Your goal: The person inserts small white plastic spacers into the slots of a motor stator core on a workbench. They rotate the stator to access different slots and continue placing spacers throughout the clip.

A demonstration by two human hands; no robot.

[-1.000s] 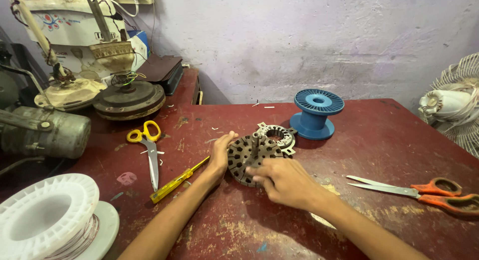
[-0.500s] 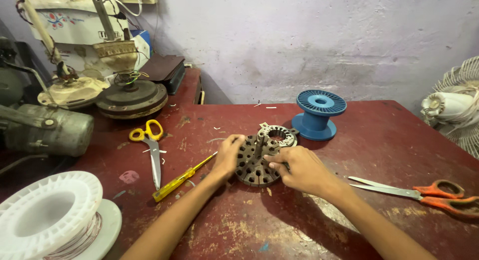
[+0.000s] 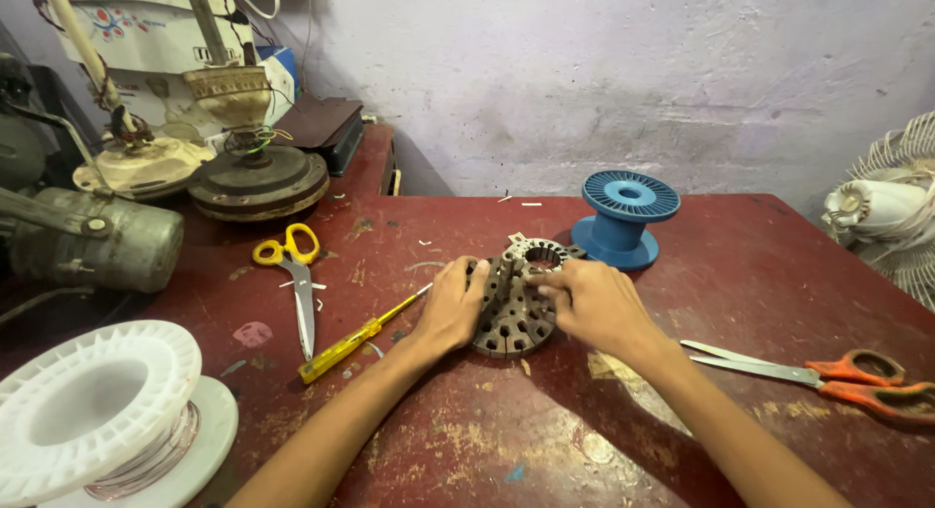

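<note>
At far left, a white spool [image 3: 97,411] wound with copper-coloured wire lay on the red desk [image 3: 779,274], below a grey motor housing [image 3: 93,240] and a dismantled fan motor [image 3: 255,177]. Yellow-handled scissors [image 3: 295,274] lay with blades pointing toward the viewer; a yellow-handled screwdriver [image 3: 362,335] ran diagonally, its tip toward the left hand [image 3: 450,308]. That hand was closed on the left edge of the stator core [image 3: 514,313], fingers over its upper rim. The stator core, near the desk's centre, was a dark grey, round, laminated metal disc with slots cut around its rim and small holes across its face; it stood tilted, its lower edge on the desk and its flat face turned toward the viewer. Being round, it showed no long axis. A second, paler slotted ring [image 3: 538,255] lay flat just behind it. The right hand [image 3: 594,303] gripped the core's right edge. Farther right stood an empty blue spool [image 3: 623,216], orange-handled scissors [image 3: 828,376] and a white fan [image 3: 891,211].
</note>
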